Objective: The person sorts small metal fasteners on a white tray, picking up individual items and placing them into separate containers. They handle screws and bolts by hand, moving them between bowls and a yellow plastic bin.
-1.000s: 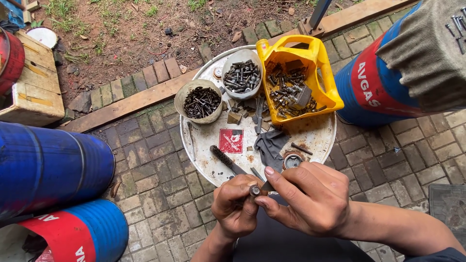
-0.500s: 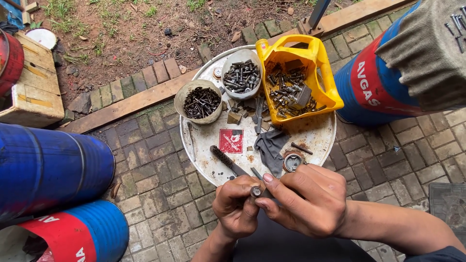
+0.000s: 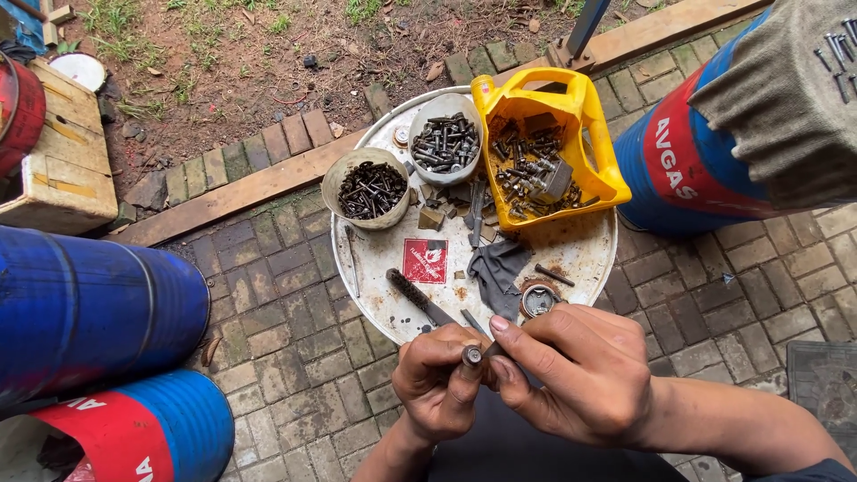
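Head cam: small bolt (image 3: pixel 472 355) sits btwn both hands, head end up toward camera, long axis roughly vertical, hidden below. Left hand (image 3: pixel 437 379) fingers pinch it; right hand (image 3: pixel 571 379) fingertips press in from the right. Round metal tray (image 3: pixel 589 254) just beyond.

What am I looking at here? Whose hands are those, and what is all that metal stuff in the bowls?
The camera sits on a person's head and looks down, so these are that person's own hands. The left hand and right hand together pinch a small bolt. Below them is a round white drum top used as a table. On it stand two round bowls of bolts, a cut-open yellow jug full of rusty parts, a wire brush and a grey rag. Blue drums stand around.
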